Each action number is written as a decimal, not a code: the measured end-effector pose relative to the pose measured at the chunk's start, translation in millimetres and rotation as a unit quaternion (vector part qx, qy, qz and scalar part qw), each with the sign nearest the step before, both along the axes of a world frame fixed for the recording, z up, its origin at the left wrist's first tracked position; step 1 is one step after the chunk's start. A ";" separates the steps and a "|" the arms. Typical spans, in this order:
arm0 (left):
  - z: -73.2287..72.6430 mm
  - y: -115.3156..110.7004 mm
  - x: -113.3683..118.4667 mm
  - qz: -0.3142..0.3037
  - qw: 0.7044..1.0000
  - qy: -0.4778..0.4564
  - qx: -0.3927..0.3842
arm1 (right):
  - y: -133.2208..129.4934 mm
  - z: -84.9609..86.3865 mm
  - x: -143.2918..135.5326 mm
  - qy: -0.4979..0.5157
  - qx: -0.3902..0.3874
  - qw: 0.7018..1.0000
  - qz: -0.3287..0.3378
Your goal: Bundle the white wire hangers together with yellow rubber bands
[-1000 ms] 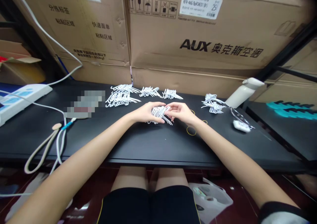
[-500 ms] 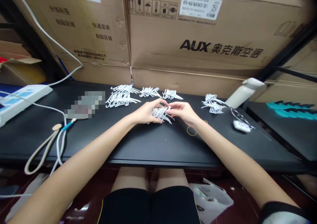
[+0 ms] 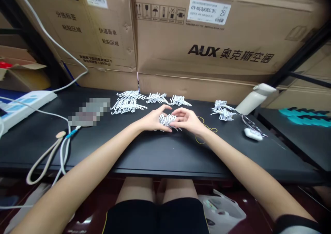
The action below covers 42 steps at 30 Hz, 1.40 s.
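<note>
Near the middle of the black table [image 3: 155, 158], my left hand [image 3: 155, 119] curls around a bundle of white hooked pieces [image 3: 167, 119], its thumb in front and fingers behind. My right hand [image 3: 186, 120] grips the right side of the same bundle with bent fingers. Some thin white ends poke out below the hands. Behind them lie more white bundles: a large pile [image 3: 127, 104] at the left, a small one [image 3: 157, 97] and another [image 3: 178, 100]. Two further bundles [image 3: 224, 113] rest to the right. Yellow rubber bands [image 3: 200, 139] lie beside my right forearm.
Large cardboard boxes [image 3: 207, 33] stand behind the table. A white bottle [image 3: 254, 99] and a white case [image 3: 252, 134] are at the right. On the left are a power strip [image 3: 28, 106], cables and a blurred phone-like object [image 3: 90, 113].
My right hand has moved slightly down, its fingers now covering more of the bundle's right side. More rubber bands show behind my right forearm. The view has shifted slightly.
</note>
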State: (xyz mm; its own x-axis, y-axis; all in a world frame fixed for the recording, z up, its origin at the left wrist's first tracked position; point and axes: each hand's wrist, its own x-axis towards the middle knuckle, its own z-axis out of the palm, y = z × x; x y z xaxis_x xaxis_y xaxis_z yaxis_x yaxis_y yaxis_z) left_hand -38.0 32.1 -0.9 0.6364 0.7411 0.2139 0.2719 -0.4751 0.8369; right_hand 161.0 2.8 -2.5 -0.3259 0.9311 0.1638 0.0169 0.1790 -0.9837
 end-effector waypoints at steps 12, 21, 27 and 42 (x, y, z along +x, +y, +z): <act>-3.3 -6.2 9.8 -0.009 1.000 -0.008 0.026 | -4.9 -5.4 -2.5 -0.069 0.096 0.993 -0.007; -2.1 -5.0 10.8 0.003 0.998 0.024 0.061 | -11.7 3.1 -2.4 -0.149 0.169 0.973 0.042; 0.5 -11.1 13.8 0.000 0.999 0.017 0.049 | -13.6 -1.7 -10.0 -0.230 0.302 0.922 -0.073; -0.9 -8.7 17.5 -0.001 0.998 0.002 0.067 | -7.6 5.2 0.3 -0.078 0.039 0.996 0.001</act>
